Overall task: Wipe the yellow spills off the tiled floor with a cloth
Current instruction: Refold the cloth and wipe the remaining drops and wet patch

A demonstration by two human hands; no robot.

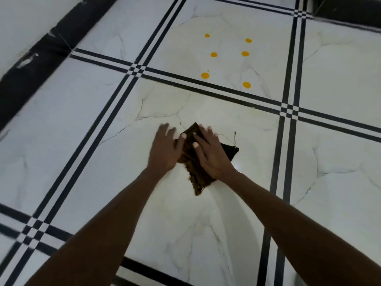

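Note:
A dark brown cloth point(191, 162) lies folded on the white marble floor tile point(206, 223) in the middle of the view. My right hand point(212, 153) presses flat on the cloth with fingers spread. My left hand point(165, 149) rests at the cloth's left edge, its thumb touching the fabric and its fingers spread on the tile. Several round yellow spills point(246, 85) dot the tile beyond, in two rows past a black double line; the nearest left one point(205, 75) sits well ahead of the cloth.
Black double stripes point(206, 87) cross the floor in a grid. A black skirting board point(31, 65) runs along the white wall at the left. A dark edge point(350, 11) shows at the top right. A loose thread point(231, 137) trails from the cloth.

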